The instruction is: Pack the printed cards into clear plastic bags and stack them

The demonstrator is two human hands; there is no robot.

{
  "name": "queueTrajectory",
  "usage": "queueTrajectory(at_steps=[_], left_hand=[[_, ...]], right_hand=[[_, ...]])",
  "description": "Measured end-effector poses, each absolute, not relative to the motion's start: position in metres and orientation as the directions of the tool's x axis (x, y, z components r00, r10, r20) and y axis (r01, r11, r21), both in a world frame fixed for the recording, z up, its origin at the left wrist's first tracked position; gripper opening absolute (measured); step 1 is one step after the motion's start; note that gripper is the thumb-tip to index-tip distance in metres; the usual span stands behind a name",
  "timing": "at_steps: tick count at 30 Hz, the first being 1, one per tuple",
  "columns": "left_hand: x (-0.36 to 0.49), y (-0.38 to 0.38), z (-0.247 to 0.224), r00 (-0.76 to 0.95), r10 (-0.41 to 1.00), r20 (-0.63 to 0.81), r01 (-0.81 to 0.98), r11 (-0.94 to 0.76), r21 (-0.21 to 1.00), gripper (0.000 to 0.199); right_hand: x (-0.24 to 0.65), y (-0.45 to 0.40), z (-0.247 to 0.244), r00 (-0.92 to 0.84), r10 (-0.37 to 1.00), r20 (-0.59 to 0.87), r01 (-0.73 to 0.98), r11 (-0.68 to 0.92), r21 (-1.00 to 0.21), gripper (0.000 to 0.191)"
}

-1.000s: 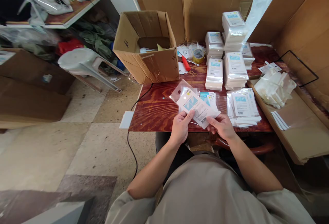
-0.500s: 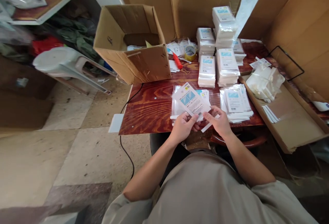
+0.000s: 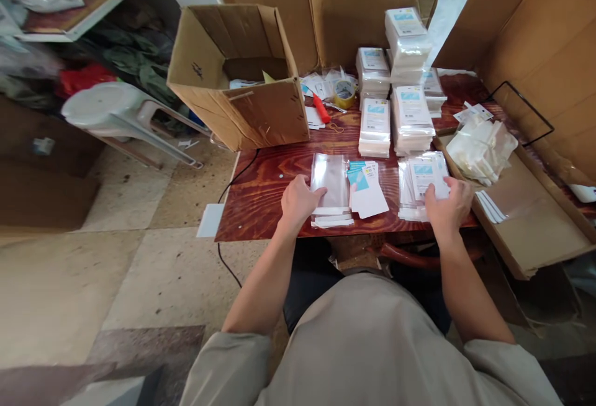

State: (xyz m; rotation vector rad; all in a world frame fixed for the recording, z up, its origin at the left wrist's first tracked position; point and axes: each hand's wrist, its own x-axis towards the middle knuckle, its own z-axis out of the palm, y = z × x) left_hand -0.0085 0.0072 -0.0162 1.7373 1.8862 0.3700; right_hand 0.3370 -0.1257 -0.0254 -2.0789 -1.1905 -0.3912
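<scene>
My left hand (image 3: 298,200) is at the left edge of a stack of clear plastic bags (image 3: 333,176), its thumb stretched over the bags and apart from the fingers. My right hand (image 3: 447,204) is over a pile of bagged cards (image 3: 407,207) on the right. Its thumb and fingers lie around the lower right part of the top bagged card (image 3: 423,176), which has a blue picture and print. Between the two piles, several loose printed cards (image 3: 370,198), white and blue, lie fanned on the red-brown table (image 3: 265,198).
Tall stacks of bagged cards (image 3: 412,114) stand at the back. An open cardboard box (image 3: 261,114) is at the back left, with a red-handled tool (image 3: 321,108) and a tape roll (image 3: 344,94) beside it. A shallow carton (image 3: 535,220) holding plastic bags borders the right.
Both hands were together at the middle with a card and bag. The right hand has moved right with it to the bagged pile; the left has moved left to the clear bags.
</scene>
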Motion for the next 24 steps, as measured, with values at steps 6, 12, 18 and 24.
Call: queueTrajectory(at_steps=[6, 12, 18, 24], left_hand=[[-0.020, 0.016, -0.019, -0.013, 0.973, -0.232, 0.822, 0.143, 0.551, 0.024], [-0.028, 0.009, -0.020, 0.068, 0.976, -0.206, 0.705, 0.099, 0.702, 0.022], [-0.026, 0.005, -0.026, 0.207, 0.971, -0.121, 0.683, -0.055, 0.728, 0.035], [-0.020, -0.003, -0.039, 0.245, 0.887, 0.391, 0.706, -0.440, 0.556, 0.037]], right_hand=[[0.265, -0.110, -0.002, -0.406, 0.869, 0.283, 0.843, 0.475, -0.252, 0.036], [0.252, -0.109, 0.004, -0.565, 0.825, -0.006, 0.823, 0.563, -0.083, 0.025], [0.262, -0.111, 0.015, -0.610, 0.788, -0.086, 0.792, 0.603, -0.092, 0.023], [0.268, -0.107, 0.025, -0.477, 0.878, 0.031, 0.841, 0.466, -0.276, 0.027]])
